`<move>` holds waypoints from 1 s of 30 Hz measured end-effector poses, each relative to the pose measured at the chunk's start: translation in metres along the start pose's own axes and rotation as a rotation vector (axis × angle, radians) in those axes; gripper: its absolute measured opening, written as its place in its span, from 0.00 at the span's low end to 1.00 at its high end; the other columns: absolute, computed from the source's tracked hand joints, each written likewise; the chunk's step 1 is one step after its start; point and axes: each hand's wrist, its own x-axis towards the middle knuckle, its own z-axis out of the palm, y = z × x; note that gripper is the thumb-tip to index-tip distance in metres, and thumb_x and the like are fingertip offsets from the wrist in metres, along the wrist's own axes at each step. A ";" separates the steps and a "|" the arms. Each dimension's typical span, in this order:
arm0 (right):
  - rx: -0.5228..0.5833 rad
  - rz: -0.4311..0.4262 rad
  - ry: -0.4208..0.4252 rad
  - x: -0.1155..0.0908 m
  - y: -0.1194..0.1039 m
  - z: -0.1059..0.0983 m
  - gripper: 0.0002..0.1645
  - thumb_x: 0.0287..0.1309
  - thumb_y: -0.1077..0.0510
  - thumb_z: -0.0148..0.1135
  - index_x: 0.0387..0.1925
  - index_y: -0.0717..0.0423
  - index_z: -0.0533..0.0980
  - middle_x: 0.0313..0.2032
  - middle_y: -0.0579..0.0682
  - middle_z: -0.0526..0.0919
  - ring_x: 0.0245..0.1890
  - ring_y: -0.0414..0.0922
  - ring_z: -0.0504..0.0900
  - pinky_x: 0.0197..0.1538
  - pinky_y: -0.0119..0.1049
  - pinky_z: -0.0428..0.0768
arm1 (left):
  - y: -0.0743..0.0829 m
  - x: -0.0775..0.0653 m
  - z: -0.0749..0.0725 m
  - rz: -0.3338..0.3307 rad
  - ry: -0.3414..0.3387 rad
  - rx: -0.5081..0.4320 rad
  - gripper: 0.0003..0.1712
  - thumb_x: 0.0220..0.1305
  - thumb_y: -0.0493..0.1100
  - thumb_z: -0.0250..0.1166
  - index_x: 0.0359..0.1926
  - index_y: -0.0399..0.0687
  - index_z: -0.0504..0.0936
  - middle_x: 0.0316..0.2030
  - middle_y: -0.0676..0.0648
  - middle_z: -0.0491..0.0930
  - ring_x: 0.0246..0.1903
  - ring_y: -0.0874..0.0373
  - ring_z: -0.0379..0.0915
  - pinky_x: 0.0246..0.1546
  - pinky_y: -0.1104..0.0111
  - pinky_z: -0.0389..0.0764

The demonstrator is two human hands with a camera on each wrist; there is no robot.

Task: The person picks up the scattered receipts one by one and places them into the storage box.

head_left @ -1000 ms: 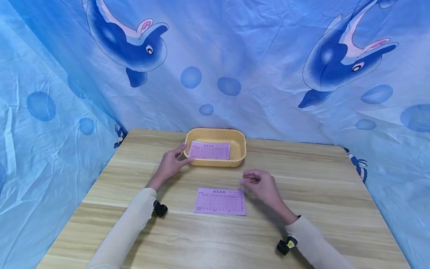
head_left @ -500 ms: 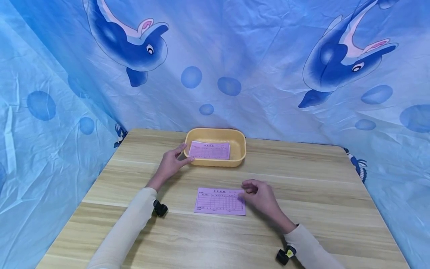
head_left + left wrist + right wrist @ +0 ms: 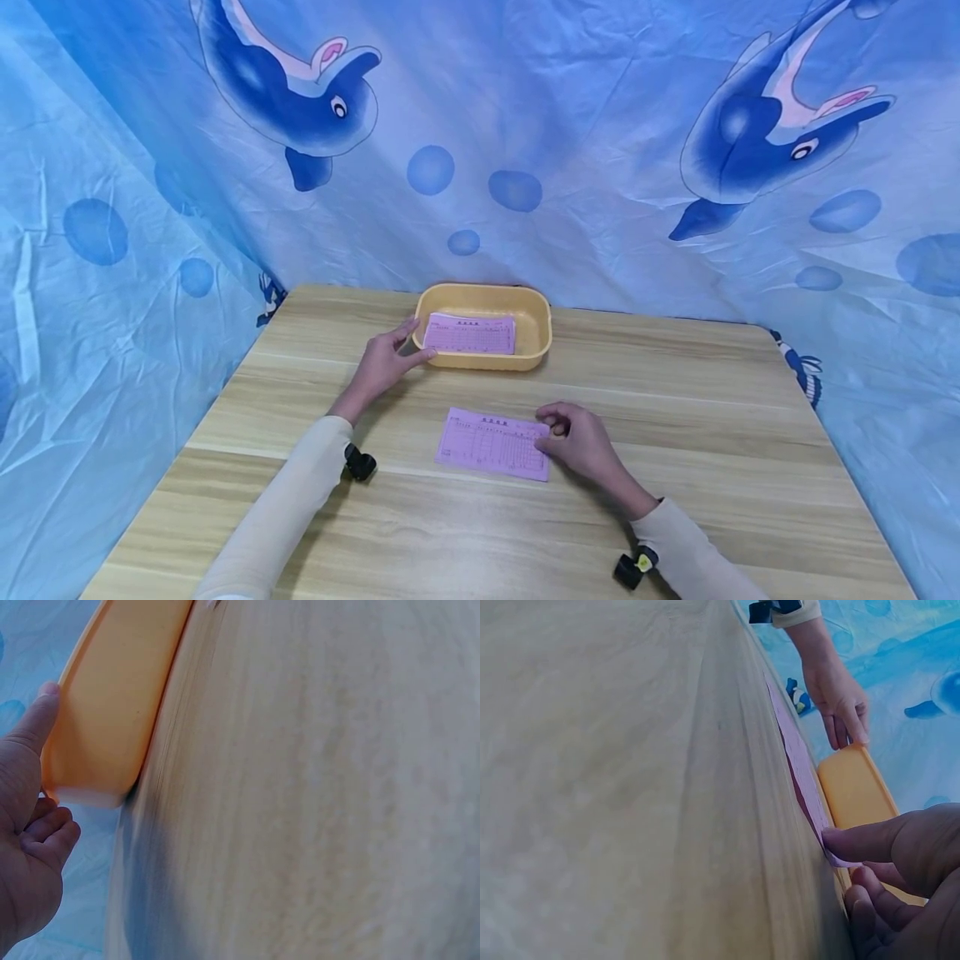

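Observation:
A purple printed form slip (image 3: pixel 491 444) lies at mid-table in the head view, slightly askew. My right hand (image 3: pixel 583 442) pinches its right edge between thumb and curled fingers; in the right wrist view the slip (image 3: pixel 799 761) bows a little off the wood at that end. At the back stands a yellow plastic basket (image 3: pixel 532 362), with more purple slips (image 3: pixel 470 335) stacked in its left part. My left hand (image 3: pixel 382 362) holds the basket's left end, thumb on the front wall and fingers at the side. The left wrist view shows that thumb against the basket wall (image 3: pixel 120 697).
The wood-grain table (image 3: pixel 480 542) spreads out in front and to both sides. A blue dolphin-print cloth (image 3: pixel 585 125) hangs behind the basket and down both sides. Small black cameras sit on both wrists, the left one (image 3: pixel 360 464) near the tabletop.
My right hand has come down and left onto the slip's right edge and taken hold of it. The slip has turned slightly. The left hand and basket stay put.

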 end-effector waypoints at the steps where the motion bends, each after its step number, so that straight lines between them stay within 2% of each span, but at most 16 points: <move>1: 0.013 0.003 -0.003 0.000 0.000 0.000 0.23 0.43 0.69 0.80 0.45 0.56 0.85 0.32 0.45 0.83 0.31 0.38 0.78 0.34 0.27 0.80 | 0.001 0.000 0.000 -0.003 0.002 0.002 0.47 0.60 0.56 0.76 0.74 0.44 0.67 0.75 0.45 0.62 0.73 0.44 0.61 0.71 0.52 0.69; 6: 0.073 -0.002 -0.003 0.002 0.000 0.000 0.22 0.43 0.74 0.78 0.43 0.60 0.85 0.32 0.47 0.84 0.30 0.39 0.81 0.34 0.28 0.83 | 0.001 0.000 -0.001 -0.019 0.001 0.002 0.46 0.61 0.57 0.75 0.74 0.47 0.67 0.75 0.47 0.62 0.73 0.43 0.62 0.72 0.50 0.68; 10: 0.130 0.021 -0.007 0.002 -0.001 0.001 0.21 0.44 0.75 0.77 0.43 0.61 0.84 0.33 0.48 0.87 0.31 0.40 0.83 0.35 0.28 0.85 | -0.001 0.001 -0.001 -0.007 -0.005 -0.008 0.47 0.61 0.57 0.75 0.75 0.46 0.67 0.76 0.46 0.61 0.73 0.43 0.62 0.71 0.51 0.69; 17: 0.160 0.062 -0.012 0.001 -0.004 0.000 0.16 0.49 0.72 0.76 0.41 0.60 0.85 0.33 0.48 0.89 0.34 0.40 0.86 0.38 0.27 0.85 | -0.002 -0.001 0.000 0.000 -0.006 -0.017 0.48 0.60 0.58 0.75 0.74 0.45 0.67 0.76 0.45 0.61 0.73 0.44 0.61 0.71 0.53 0.70; 23: 0.195 0.059 -0.017 0.002 -0.004 -0.002 0.10 0.54 0.71 0.72 0.39 0.59 0.87 0.33 0.49 0.89 0.31 0.39 0.84 0.35 0.27 0.84 | -0.002 -0.001 0.000 0.011 0.002 -0.019 0.49 0.58 0.59 0.76 0.74 0.43 0.68 0.75 0.44 0.62 0.73 0.45 0.61 0.71 0.54 0.70; 30: 0.267 0.116 -0.041 0.004 -0.009 -0.006 0.07 0.59 0.66 0.72 0.39 0.59 0.87 0.33 0.50 0.89 0.32 0.41 0.85 0.31 0.28 0.83 | -0.003 -0.001 0.000 0.016 -0.004 -0.020 0.49 0.59 0.59 0.75 0.74 0.43 0.67 0.75 0.44 0.61 0.74 0.45 0.59 0.71 0.53 0.69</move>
